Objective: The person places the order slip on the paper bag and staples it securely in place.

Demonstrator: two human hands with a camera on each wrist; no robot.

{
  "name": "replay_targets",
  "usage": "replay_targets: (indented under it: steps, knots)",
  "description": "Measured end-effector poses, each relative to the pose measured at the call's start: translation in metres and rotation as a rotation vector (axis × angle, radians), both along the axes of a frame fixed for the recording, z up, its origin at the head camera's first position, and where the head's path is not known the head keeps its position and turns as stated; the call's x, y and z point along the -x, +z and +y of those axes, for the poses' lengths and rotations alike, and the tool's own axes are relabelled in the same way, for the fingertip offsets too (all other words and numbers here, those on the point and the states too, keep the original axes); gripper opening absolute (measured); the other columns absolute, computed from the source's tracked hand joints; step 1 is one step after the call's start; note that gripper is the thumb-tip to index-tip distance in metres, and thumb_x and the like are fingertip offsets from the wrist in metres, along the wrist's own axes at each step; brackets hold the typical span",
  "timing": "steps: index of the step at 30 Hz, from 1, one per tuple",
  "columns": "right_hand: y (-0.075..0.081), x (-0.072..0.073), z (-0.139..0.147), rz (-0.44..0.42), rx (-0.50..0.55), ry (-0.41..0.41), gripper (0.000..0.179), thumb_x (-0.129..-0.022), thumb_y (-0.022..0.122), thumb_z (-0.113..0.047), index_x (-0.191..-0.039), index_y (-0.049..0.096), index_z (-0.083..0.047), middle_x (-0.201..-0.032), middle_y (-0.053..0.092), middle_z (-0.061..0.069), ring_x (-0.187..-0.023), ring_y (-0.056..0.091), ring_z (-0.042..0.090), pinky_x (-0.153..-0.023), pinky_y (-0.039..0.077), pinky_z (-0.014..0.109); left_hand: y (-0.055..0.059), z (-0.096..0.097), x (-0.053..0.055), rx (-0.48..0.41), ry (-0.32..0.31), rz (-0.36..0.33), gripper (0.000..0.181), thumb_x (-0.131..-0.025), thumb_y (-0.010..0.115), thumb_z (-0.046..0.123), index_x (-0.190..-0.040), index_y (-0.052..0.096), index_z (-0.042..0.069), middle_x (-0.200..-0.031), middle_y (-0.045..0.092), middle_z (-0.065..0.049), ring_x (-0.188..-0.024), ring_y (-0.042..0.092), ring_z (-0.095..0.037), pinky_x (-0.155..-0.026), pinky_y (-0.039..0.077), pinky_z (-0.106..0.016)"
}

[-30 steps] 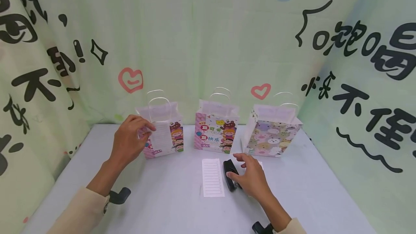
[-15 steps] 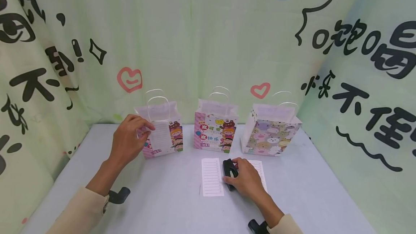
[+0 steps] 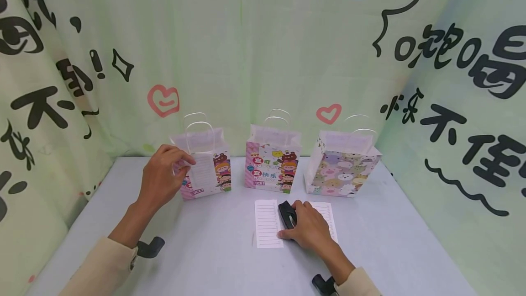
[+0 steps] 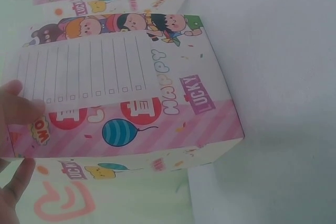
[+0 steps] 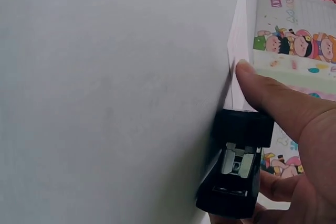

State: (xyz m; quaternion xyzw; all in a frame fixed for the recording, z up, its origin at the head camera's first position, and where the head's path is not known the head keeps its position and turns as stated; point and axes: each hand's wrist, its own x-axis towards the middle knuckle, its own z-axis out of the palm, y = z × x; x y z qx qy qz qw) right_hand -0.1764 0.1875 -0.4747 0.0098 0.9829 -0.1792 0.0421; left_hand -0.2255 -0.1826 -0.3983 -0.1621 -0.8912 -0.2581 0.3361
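At the left paper gift bag, my left hand pinches a lined paper slip and the bag's upper side between thumb and fingers. The slip lies flat over the bag's printed front, with its row of small checkboxes visible in the left wrist view. My right hand grips a black stapler on the table, thumb on one side and fingers curled on the other. The right wrist view shows the stapler's metal end facing the camera.
A matching middle bag and an animal-print bag stand upright at the back. One lined slip lies left of the stapler; another slip is partly hidden by my right hand. A printed curtain hangs behind the white table.
My right hand has come down onto the stapler and taken hold of it; the stapler has turned and shifted slightly left. My left hand stays in place at the left bag.
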Motion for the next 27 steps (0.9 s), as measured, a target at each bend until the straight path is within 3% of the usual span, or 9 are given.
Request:
replay_targets:
  steps: [6,13,22,27]
  knots:
    - [0.004,-0.002,-0.005,0.041,0.108,0.039,0.076,-0.071,0.100,-0.038,-0.129,0.060,-0.009,-0.112,0.065,0.008,-0.095,0.058,0.022,-0.088,0.052,0.046,-0.001,0.000,0.000,0.003,-0.003,0.001,0.022,-0.079,0.088,-0.005,-0.094,0.079,0.007,-0.097,0.079,-0.012,-0.104,0.063,-0.030,-0.081,0.062,-0.051]
    - [0.013,-0.002,-0.017,0.113,0.250,0.056,0.080,-0.073,0.099,-0.036,-0.135,0.058,-0.008,-0.121,0.067,0.009,-0.105,0.061,0.023,-0.093,0.052,0.047,0.000,-0.001,0.000,0.003,-0.003,-0.004,0.022,-0.079,0.088,-0.006,-0.094,0.078,0.008,-0.098,0.079,-0.012,-0.104,0.063,-0.030,-0.081,0.062,-0.052]
    - [0.030,0.003,-0.037,0.158,0.457,0.097,0.081,-0.070,0.102,-0.033,-0.132,0.056,-0.012,-0.121,0.067,0.008,-0.098,0.059,0.022,-0.084,0.052,0.037,-0.001,-0.001,0.000,-0.005,-0.001,-0.011,0.023,-0.079,0.088,-0.006,-0.094,0.078,0.008,-0.098,0.078,-0.011,-0.105,0.063,-0.029,-0.082,0.061,-0.052]
    - [0.038,0.005,-0.048,0.169,0.523,0.131,0.078,-0.072,0.100,-0.031,-0.133,0.054,-0.014,-0.122,0.065,0.007,-0.105,0.061,0.024,-0.085,0.058,0.036,-0.001,-0.001,0.000,-0.006,-0.003,-0.013,0.022,-0.079,0.088,-0.006,-0.094,0.079,0.008,-0.098,0.079,-0.011,-0.105,0.063,-0.029,-0.081,0.061,-0.051]
